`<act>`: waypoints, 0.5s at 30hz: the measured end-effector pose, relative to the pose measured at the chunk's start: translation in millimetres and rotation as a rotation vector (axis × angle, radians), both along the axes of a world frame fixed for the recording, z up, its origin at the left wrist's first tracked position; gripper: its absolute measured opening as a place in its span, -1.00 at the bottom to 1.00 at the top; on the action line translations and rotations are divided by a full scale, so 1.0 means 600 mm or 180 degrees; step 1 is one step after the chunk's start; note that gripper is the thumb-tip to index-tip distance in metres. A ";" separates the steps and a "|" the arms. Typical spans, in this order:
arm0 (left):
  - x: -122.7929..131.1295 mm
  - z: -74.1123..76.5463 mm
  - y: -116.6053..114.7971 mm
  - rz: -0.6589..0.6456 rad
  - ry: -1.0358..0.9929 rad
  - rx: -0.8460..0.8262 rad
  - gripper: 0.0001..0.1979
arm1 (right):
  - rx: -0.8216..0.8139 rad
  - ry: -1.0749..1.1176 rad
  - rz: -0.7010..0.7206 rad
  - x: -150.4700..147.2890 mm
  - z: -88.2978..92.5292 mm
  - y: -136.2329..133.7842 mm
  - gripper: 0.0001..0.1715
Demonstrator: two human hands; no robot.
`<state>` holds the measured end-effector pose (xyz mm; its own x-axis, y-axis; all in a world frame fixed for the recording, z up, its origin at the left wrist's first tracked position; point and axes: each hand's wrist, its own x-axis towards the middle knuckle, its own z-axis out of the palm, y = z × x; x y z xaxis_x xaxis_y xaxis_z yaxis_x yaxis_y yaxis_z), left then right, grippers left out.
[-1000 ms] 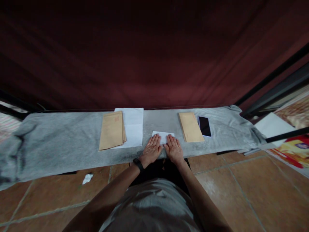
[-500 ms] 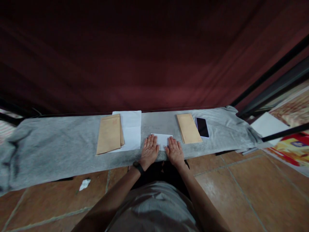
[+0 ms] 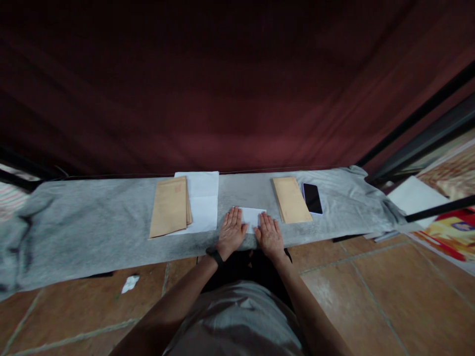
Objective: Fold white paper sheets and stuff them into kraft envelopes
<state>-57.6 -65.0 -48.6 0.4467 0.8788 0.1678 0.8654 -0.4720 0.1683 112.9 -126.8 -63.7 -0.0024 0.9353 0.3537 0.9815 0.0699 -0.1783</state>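
A small piece of folded white paper [image 3: 253,217] lies at the front edge of the cloth-covered surface. On its left end my left hand [image 3: 231,231] rests flat, fingers stretched out, a dark band around the wrist. My right hand [image 3: 270,236] lies flat on the paper's right end, fingers extended. The palms hide both ends of the paper, while its middle shows between them. To the left, brown envelopes [image 3: 168,205] overlap larger white sheets [image 3: 204,200]. Just right of my right hand lies a stack of brown envelopes [image 3: 292,200].
A phone [image 3: 312,198] with a dark screen lies beside the right-hand envelopes. Grey cloth [image 3: 100,212] covers the long narrow surface. A dark red curtain [image 3: 237,99] hangs behind it. On the tiled floor [image 3: 345,287] lies a crumpled white scrap [image 3: 130,283]. Printed packaging [image 3: 451,230] stands at far right.
Both hands stay flat on the folded paper with almost no movement. The whole view has shifted slightly, so the things appear a little lower and further right.
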 end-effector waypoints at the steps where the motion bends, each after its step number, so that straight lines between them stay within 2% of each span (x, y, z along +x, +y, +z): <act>1: -0.003 -0.001 0.000 0.0034 -0.0026 0.0024 -0.33 | -0.0003 0.0014 -0.0001 0.000 0.000 0.000 -0.34; 8: -0.016 0.005 -0.008 0.0153 0.0085 0.0030 -0.36 | -0.0007 0.0041 -0.0036 -0.002 0.003 0.000 -0.35; 12: -0.031 0.007 -0.027 -0.0018 0.0083 0.0102 -0.40 | 0.0012 0.0099 -0.0110 -0.005 0.010 0.000 -0.37; 15: -0.044 0.010 -0.047 -0.0195 0.0083 0.0161 -0.42 | 0.0018 0.0195 -0.0146 -0.029 0.020 -0.004 -0.39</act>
<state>-83.7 -93.5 -42.6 0.5042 0.8404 0.1989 0.8384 -0.5315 0.1206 95.5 -129.4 -51.9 0.0622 0.9320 0.3571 0.9710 0.0263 -0.2378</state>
